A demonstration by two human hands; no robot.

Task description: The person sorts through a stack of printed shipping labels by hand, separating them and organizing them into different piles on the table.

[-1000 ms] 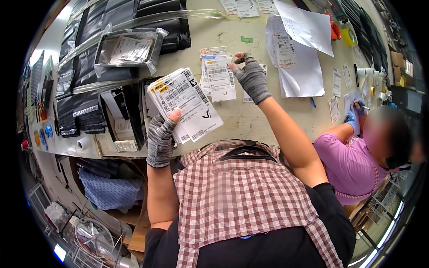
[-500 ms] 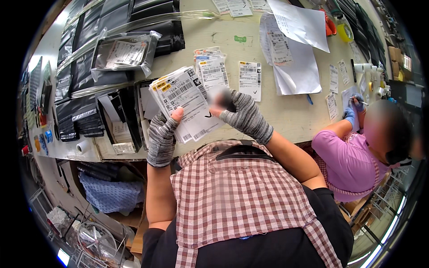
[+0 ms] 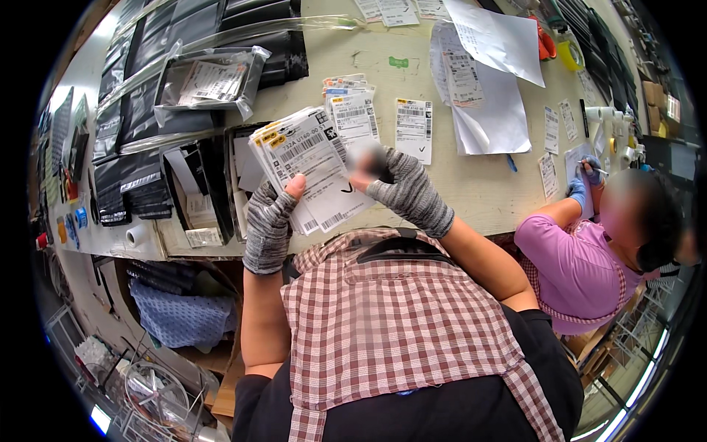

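Note:
A fanned stack of white shipping labels (image 3: 313,166) with barcodes is held up over the near side of the table. My left hand (image 3: 269,225), in a grey knit fingerless glove, clasps the stack's lower left, thumb on top. My right hand (image 3: 401,188), gloved alike, pinches the right edge of the labels; a blur hides part of its fingers. Just beyond, a loose pile of labels (image 3: 353,118) lies on the table, partly covered by the held stack. To its right lies a single label (image 3: 414,131) with a check mark.
Black plastic mailing bags (image 3: 191,22) and a clear-wrapped box of labels (image 3: 213,77) are at the left. Open black boxes (image 3: 195,195) stand near the left table edge. White paper sheets (image 3: 490,110) lie right of centre. A co-worker (image 3: 582,258) in purple writes at the right.
The top labels in the held stack have shifted slightly, showing more of the upper edges beneath. Both hands keep nearly the same place and grip.

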